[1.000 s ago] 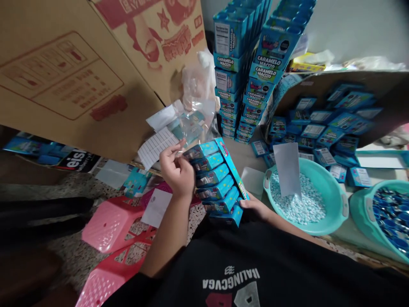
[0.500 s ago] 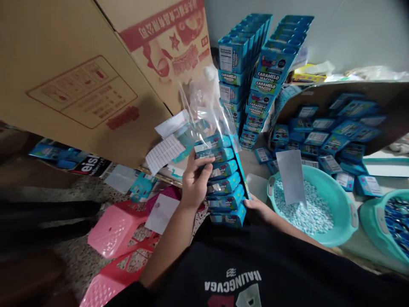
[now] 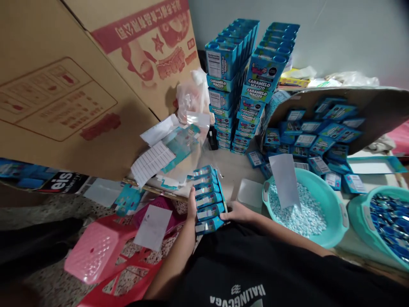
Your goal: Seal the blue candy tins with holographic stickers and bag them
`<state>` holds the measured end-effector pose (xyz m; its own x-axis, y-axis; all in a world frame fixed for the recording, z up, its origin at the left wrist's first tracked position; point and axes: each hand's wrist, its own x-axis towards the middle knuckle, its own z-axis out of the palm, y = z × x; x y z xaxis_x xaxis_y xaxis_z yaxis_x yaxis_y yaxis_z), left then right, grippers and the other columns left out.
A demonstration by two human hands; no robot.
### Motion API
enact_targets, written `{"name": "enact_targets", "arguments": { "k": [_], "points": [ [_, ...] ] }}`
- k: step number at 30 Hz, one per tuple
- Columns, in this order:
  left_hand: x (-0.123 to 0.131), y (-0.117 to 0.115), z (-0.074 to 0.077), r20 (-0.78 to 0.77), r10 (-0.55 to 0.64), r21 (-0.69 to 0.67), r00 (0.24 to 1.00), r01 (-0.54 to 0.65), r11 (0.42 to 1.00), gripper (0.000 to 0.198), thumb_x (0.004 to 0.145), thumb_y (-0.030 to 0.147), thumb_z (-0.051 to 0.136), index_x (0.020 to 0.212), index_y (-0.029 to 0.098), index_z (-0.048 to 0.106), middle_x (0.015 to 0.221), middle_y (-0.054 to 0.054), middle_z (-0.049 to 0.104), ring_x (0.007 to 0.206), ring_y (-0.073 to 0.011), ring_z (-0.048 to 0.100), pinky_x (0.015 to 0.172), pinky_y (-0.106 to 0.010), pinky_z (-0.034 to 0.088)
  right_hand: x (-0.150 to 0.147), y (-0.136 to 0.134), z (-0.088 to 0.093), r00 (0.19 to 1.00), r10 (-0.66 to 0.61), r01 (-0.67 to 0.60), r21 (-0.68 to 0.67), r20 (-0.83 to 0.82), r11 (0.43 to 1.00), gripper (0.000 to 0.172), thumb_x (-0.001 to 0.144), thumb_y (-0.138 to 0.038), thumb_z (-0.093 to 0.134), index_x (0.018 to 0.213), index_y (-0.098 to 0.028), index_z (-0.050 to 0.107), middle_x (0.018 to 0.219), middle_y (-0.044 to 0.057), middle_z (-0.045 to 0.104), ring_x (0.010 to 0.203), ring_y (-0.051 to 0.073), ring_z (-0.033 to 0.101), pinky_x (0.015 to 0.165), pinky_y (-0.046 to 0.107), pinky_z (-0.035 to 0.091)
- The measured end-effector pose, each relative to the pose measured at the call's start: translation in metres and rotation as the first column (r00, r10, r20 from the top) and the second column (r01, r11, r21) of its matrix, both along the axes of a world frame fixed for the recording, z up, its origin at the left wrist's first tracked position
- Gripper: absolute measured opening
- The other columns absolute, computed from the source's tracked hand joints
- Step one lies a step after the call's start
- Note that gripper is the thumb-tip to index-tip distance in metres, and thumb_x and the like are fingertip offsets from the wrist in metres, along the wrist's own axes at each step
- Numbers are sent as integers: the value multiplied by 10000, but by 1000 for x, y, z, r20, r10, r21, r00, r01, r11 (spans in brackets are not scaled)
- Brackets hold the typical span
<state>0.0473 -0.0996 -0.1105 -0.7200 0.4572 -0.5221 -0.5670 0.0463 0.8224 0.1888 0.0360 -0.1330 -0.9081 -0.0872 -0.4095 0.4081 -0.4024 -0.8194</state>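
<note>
I hold a pack of several small blue candy boxes in clear plastic wrap, low in front of my chest. My left hand grips its left side with the fingers closed on it. On the pack's lower right edge rests my right hand, fingers wrapped on it. Two tall stacks of the same blue boxes stand behind the pack by the wall.
A big cardboard carton leans at the left over paper sheets and plastic bags. A teal basin of pale candies with a grey card sits right, a second basin further right. Loose blue boxes lie on cardboard; pink stools sit below left.
The pack has come down and closer to my body, now inside the plastic wrap. My left hand has slid from the top of the pack to its left side.
</note>
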Motion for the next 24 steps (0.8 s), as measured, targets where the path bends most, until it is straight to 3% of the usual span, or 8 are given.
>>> {"name": "enact_targets", "arguments": {
  "k": [3,5,7,9,12,14,19,24],
  "points": [
    [15,-12,-29,-28,-24,-65,999,22,998,575,820,628,554,1133,156,650,1130,-119,723,1142,-313,640,992,-435,500,14,0,-21,996,45,-54,121,73,991,944,612,-467,871,1409,-167,464,1030,77,716,967,279,682,901,448,542],
    [23,-17,-44,-49,-15,-98,999,11,995,511,779,554,646,1109,165,662,1190,-106,703,1212,-316,594,1059,-432,445,17,4,-25,988,42,-90,324,151,942,1088,535,-387,913,1464,-188,384,1123,96,671,980,270,663,897,427,538],
    [29,-19,-58,-66,-6,-128,998,-3,992,469,782,526,649,1083,167,670,1229,-110,685,1257,-321,557,1093,-445,408,13,13,-26,976,35,-157,582,214,798,1063,453,-278,929,1404,-185,465,1217,120,604,998,266,635,924,407,515],
    [32,-19,-71,-83,5,-134,997,-16,991,473,806,524,617,1123,175,651,1284,-117,655,1287,-313,533,1106,-451,394,3,24,-28,971,11,-184,721,237,668,884,472,-169,880,1293,-162,552,1232,134,566,968,247,624,899,374,514],
    [31,-19,-88,-115,3,-107,993,-15,994,616,768,483,685,1297,202,543,1340,-125,616,1283,-291,543,1098,-436,409,-16,34,-40,974,-67,-132,777,218,615,537,648,-93,701,1166,-134,567,1158,136,571,936,217,614,844,347,515],
    [27,-19,-96,-130,-8,-93,991,-4,996,758,727,449,744,1386,212,453,1313,-134,630,1242,-285,577,1075,-435,434,-26,34,-50,975,-126,-76,812,181,578,411,729,-88,601,1131,-145,534,1136,130,577,970,214,604,847,350,507],
    [22,-19,-104,-120,-22,-110,993,9,994,640,762,465,722,1311,190,542,1275,-141,649,1215,-303,595,1067,-467,438,-34,29,-63,977,-191,18,851,97,525,361,825,-142,553,1165,-187,440,1122,106,616,996,201,620,839,339,506],
    [40,-22,-97,-140,26,-90,990,-39,995,600,859,587,558,1313,195,548,1404,-120,565,1343,-278,487,1151,-431,351,-37,41,-59,983,-168,24,862,72,506,396,902,-219,531,1272,-194,393,1249,149,604,1054,215,630,843,338,509]
  ]
}}
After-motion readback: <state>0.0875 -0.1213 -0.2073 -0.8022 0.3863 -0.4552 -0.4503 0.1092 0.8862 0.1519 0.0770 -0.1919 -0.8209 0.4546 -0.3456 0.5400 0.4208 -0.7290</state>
